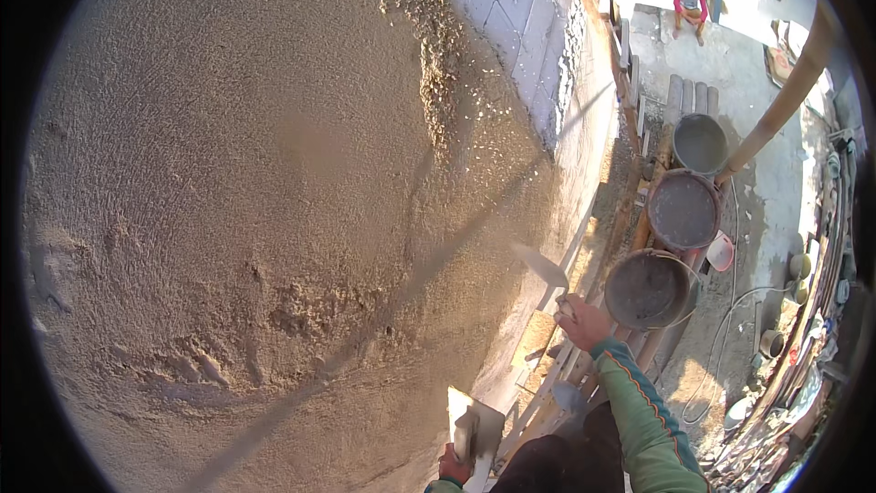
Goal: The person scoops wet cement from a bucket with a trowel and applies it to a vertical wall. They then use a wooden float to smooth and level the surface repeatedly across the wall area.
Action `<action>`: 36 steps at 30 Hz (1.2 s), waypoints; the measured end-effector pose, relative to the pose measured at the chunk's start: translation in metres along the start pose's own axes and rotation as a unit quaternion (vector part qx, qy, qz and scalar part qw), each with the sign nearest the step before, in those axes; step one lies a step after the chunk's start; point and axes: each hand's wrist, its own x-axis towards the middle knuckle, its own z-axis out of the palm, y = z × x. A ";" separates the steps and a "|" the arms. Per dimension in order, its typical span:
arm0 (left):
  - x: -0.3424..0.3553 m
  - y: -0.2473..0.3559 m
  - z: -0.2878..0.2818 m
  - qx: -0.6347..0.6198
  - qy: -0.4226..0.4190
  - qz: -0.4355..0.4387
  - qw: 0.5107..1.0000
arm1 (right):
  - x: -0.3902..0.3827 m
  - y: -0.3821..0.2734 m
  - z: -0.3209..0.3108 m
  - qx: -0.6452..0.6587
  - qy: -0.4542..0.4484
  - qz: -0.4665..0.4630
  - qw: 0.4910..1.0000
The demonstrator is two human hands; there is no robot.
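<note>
My right hand is closed round the handle of a trowel, whose pointed metal blade is held out toward the plastered wall. Whether the blade touches the wall I cannot tell. Low in the view, my left hand grips a plastering float, a pale rectangular board with a handle on its upper face. Wet grey-brown mortar covers most of the wall. A rough ridge of thicker mortar borders bare pale blocks at the top.
Three round buckets stand in a row right of my right hand: a near one, a middle one and a far one. Wooden planks run below me along the wall. A slanting pole rises at the right. Far off, a person sits.
</note>
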 end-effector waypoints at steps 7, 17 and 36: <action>-0.020 -0.002 0.015 0.033 -0.045 -0.039 0.998 | -0.035 0.398 0.016 -0.325 0.064 0.258 0.908; 0.018 -0.034 0.034 0.058 -0.064 -0.021 0.996 | 0.007 0.557 0.013 -0.160 0.008 -0.003 0.987; 0.018 0.036 0.006 0.041 -0.017 0.026 0.999 | 0.009 -0.014 -0.164 0.666 0.257 -0.164 0.681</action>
